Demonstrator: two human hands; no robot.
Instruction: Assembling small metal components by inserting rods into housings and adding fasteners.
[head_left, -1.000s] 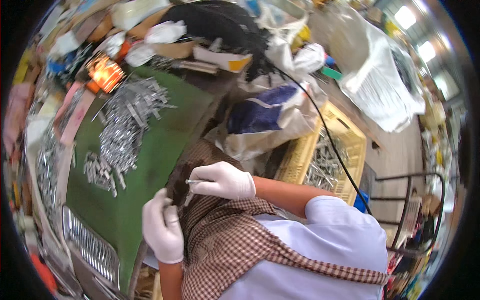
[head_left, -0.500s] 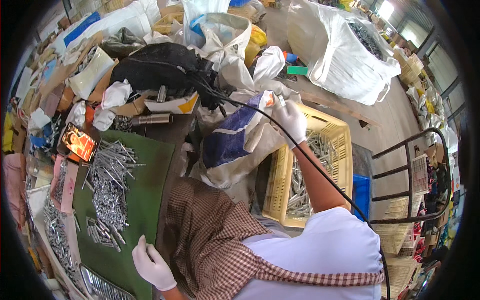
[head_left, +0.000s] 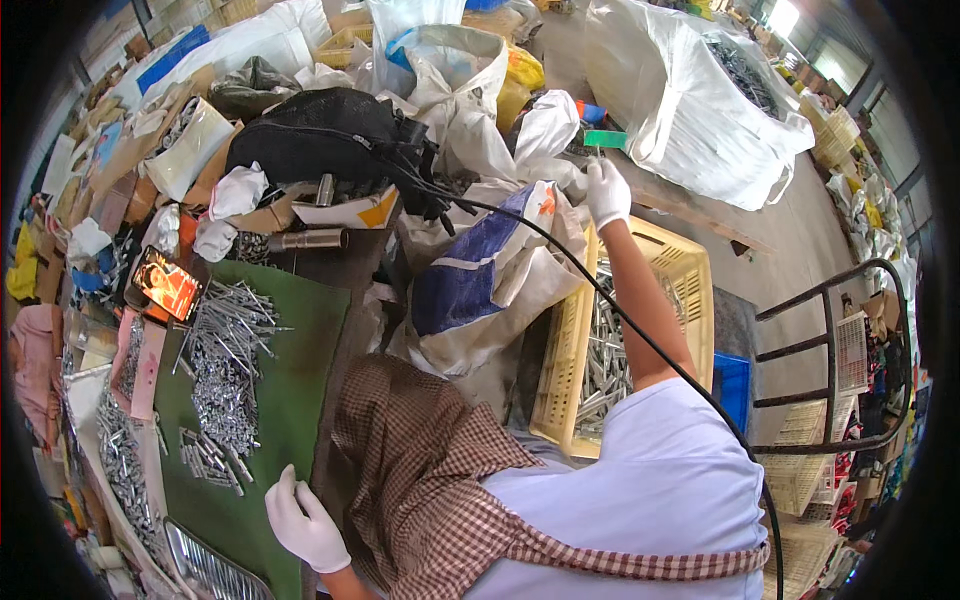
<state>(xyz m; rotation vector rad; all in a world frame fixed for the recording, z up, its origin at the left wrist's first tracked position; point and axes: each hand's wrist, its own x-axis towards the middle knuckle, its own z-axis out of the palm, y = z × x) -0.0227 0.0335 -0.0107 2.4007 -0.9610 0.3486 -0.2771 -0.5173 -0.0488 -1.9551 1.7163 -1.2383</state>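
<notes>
My left hand (head_left: 308, 525), in a white glove, hovers at the near right edge of a green mat (head_left: 300, 380). Its fingers are loosely bent and apart, with nothing seen in them. A pile of silvery metal rods and sleeves (head_left: 225, 395) lies on the mat, and a small group of short metal pieces (head_left: 208, 460) sits nearer the hand. My right hand (head_left: 607, 195), gloved too, reaches out over the far end of a yellow plastic crate (head_left: 560, 370) holding metal rods. Its fingers are closed, and something small and thin stands up from their tips, too small to name.
Beside the crate slumps a blue-and-white woven sack (head_left: 470, 290). A black cable (head_left: 640, 335) crosses above my right arm. A lit phone (head_left: 165, 285) leans by the pile, and a black bag (head_left: 310, 135) lies beyond. A metal tray (head_left: 210, 565) is at the near left; a black rail (head_left: 830, 350) stands right.
My right hand has moved away from the woven sack, outward and slightly right, with the arm straighter. The left hand stays in nearly the same place.
</notes>
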